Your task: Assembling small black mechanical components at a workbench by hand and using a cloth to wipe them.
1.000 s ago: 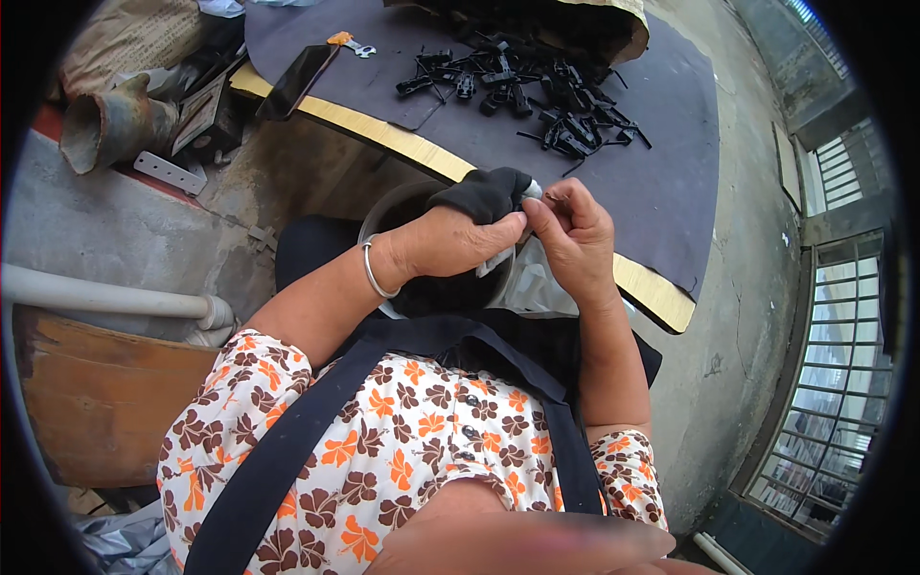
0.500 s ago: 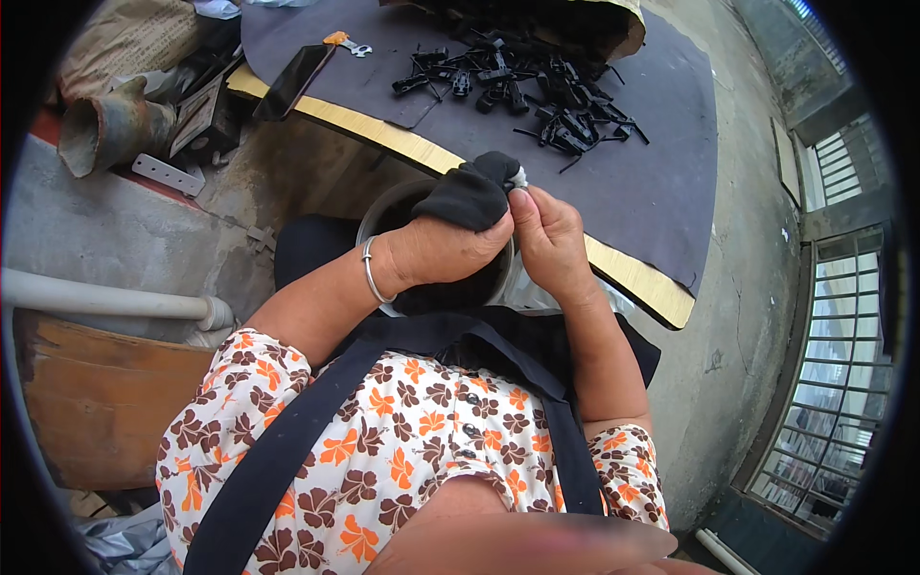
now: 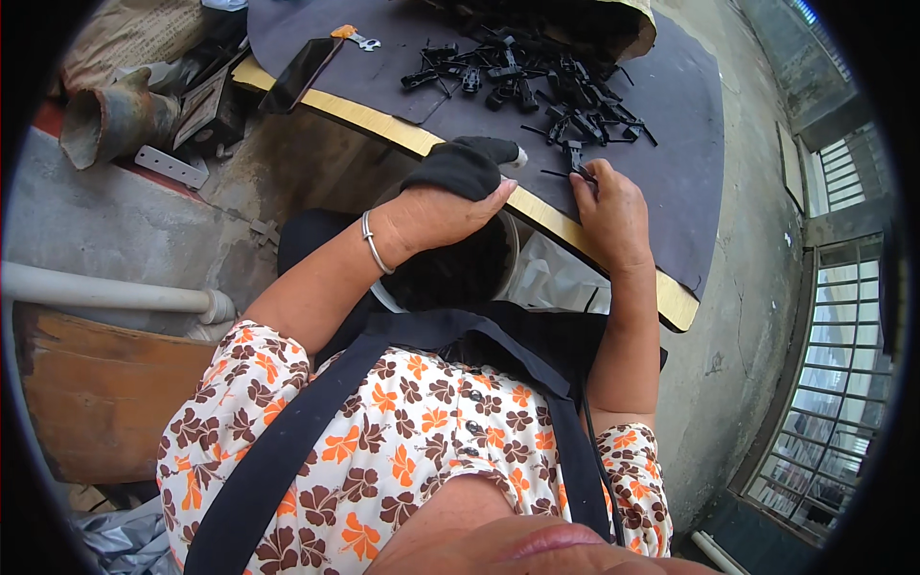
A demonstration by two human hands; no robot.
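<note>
Black cloth (image 3: 455, 171) covers the fingers of my left hand (image 3: 431, 218), and a small white tip sticks out at its far end. The bare thumb lies straight alongside. Under the cloth, I cannot see how the fingers are bent or whether they hold anything. At the table edge my right hand (image 3: 613, 216) pinches a small black plastic part (image 3: 573, 158) between thumb and fingers. That part lies at the near side of a loose pile of similar black parts (image 3: 508, 72) with thin rods.
The dark-topped table (image 3: 383, 86) has a bare yellow front edge. A phone (image 3: 302, 72) and a small wrench with an orange end (image 3: 355, 37) lie at its left. Below stands a bucket (image 3: 513, 254) of dark contents. A paper sack (image 3: 632, 29) rests behind the pile.
My right hand has left the white tip at the black cloth and reached forward and right to a black part. The left hand has shifted slightly, still covered by the cloth.
</note>
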